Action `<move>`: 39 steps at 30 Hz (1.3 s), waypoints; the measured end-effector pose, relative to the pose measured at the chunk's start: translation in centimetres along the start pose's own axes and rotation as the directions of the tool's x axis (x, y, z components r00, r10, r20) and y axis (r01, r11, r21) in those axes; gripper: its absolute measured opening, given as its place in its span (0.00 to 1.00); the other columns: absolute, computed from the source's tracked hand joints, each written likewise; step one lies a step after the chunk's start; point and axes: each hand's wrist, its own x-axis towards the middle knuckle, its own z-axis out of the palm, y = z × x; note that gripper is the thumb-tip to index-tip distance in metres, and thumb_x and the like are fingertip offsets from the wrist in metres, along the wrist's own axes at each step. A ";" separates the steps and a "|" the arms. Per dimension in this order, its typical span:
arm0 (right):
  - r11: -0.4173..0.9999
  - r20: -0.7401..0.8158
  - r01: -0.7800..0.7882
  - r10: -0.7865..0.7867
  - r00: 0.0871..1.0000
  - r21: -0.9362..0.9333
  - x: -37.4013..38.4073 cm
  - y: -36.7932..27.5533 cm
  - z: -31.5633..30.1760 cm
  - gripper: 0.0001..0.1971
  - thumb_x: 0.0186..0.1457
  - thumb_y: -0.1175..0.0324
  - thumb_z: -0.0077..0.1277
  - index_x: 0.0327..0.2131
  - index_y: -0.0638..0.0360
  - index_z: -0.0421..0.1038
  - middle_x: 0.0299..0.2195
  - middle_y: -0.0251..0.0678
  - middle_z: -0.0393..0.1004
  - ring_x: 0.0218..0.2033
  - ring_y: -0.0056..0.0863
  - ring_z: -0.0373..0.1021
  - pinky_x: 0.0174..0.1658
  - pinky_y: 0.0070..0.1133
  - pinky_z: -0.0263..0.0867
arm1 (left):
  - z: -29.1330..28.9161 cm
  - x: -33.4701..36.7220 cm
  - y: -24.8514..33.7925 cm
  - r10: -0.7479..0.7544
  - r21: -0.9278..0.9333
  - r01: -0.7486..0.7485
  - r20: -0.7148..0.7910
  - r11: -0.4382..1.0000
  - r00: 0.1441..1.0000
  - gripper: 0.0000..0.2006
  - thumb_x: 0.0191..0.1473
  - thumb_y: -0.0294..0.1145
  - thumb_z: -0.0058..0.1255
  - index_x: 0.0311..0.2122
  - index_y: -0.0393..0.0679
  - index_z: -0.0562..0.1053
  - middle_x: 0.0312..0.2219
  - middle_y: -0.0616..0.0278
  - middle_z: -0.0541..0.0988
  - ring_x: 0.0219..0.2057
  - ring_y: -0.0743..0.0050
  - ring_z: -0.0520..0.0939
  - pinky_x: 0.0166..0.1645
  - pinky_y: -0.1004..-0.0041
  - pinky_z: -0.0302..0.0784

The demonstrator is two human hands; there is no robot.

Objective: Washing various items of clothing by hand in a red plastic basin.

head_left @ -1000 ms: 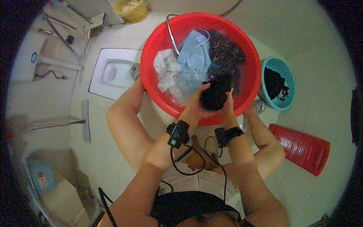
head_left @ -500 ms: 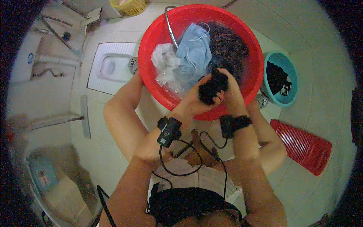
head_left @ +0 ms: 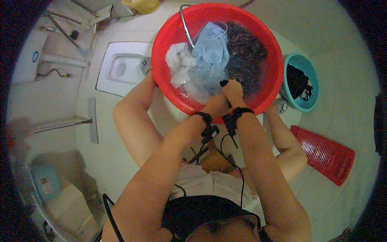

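A red basin stands before me between my legs, with water in it. Over its near side, my left hand and my right hand are closed tightly together on a small black cloth. Just a tip of that cloth shows; my fingers hide the rest, so its exact kind is unclear. Beyond my hands lie a light blue face mask and crumpled clear white plastic. Dark speckled fabric fills the right side of the basin.
A metal hose hangs over the basin's far left rim. To the left is a white squat toilet. On the right stand a turquoise basin holding black clothes and a red ridged washboard. Black cables trail from my wrists.
My hands have drawn together and turned over, squeezing the black cloth, which was a bulky visible bundle before and is now mostly hidden. The view has shifted slightly.
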 end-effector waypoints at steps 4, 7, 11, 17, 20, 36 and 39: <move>0.996 0.029 -0.061 0.060 0.998 0.062 -1.9 3.3 2.2 0.21 0.32 0.57 0.55 0.30 0.64 0.71 0.30 0.48 0.72 0.33 0.43 0.69 0.37 0.29 0.65 | 4.7 0.5 -0.8 0.093 0.174 -0.056 -0.211 0.983 0.973 0.22 0.41 0.41 0.51 0.40 0.39 0.64 0.33 0.51 0.74 0.31 0.50 0.75 0.37 0.56 0.68; 0.956 -0.132 -0.082 0.123 0.984 0.281 -3.4 4.5 -2.2 0.25 0.30 0.60 0.58 0.36 0.62 0.68 0.32 0.47 0.71 0.34 0.40 0.68 0.38 0.28 0.64 | 4.2 0.9 -1.1 0.022 -0.031 -0.024 -0.059 0.999 0.998 0.23 0.44 0.44 0.47 0.40 0.35 0.63 0.34 0.45 0.73 0.34 0.48 0.74 0.39 0.57 0.67; 0.929 -0.541 0.060 0.160 0.825 0.366 -2.9 14.3 -14.0 0.23 0.34 0.66 0.59 0.37 0.64 0.66 0.36 0.44 0.70 0.37 0.36 0.66 0.43 0.26 0.60 | 1.7 2.1 1.3 0.194 -0.393 -0.246 -0.169 0.886 0.966 0.23 0.46 0.42 0.45 0.40 0.32 0.62 0.38 0.39 0.69 0.40 0.46 0.70 0.44 0.60 0.65; 0.948 -0.848 -0.169 -0.150 0.509 -0.269 0.4 14.9 -26.8 0.27 0.34 0.63 0.60 0.42 0.60 0.64 0.39 0.46 0.66 0.41 0.38 0.63 0.43 0.30 0.60 | 2.7 4.1 -5.2 0.041 -0.072 -0.032 0.133 0.997 0.990 0.19 0.45 0.35 0.44 0.44 0.37 0.64 0.40 0.42 0.68 0.42 0.46 0.68 0.46 0.58 0.65; 0.745 -0.684 -0.359 -0.175 0.708 -0.562 4.7 17.5 -23.3 0.33 0.33 0.63 0.59 0.46 0.54 0.59 0.43 0.45 0.62 0.42 0.42 0.61 0.43 0.34 0.59 | 3.2 5.7 -4.7 0.019 0.135 -0.037 0.136 0.990 0.991 0.18 0.44 0.28 0.41 0.44 0.41 0.65 0.46 0.47 0.61 0.47 0.46 0.64 0.45 0.57 0.66; 0.938 0.562 0.228 -0.044 0.826 -0.260 4.7 7.4 5.1 0.14 0.40 0.67 0.47 0.34 0.60 0.70 0.36 0.45 0.70 0.38 0.41 0.67 0.40 0.30 0.65 | -5.0 7.7 -12.3 -0.281 0.666 0.076 0.206 0.742 0.937 0.17 0.47 0.39 0.40 0.43 0.48 0.69 0.44 0.62 0.69 0.51 0.63 0.61 0.55 0.52 0.44; 0.981 0.640 0.155 -0.044 0.767 -0.118 2.9 4.8 6.8 0.15 0.39 0.64 0.49 0.32 0.60 0.71 0.33 0.48 0.71 0.32 0.42 0.69 0.37 0.30 0.66 | -5.8 7.1 -12.7 -0.444 0.598 0.280 0.143 0.751 0.885 0.17 0.45 0.41 0.44 0.40 0.45 0.71 0.40 0.61 0.71 0.50 0.61 0.62 0.53 0.51 0.49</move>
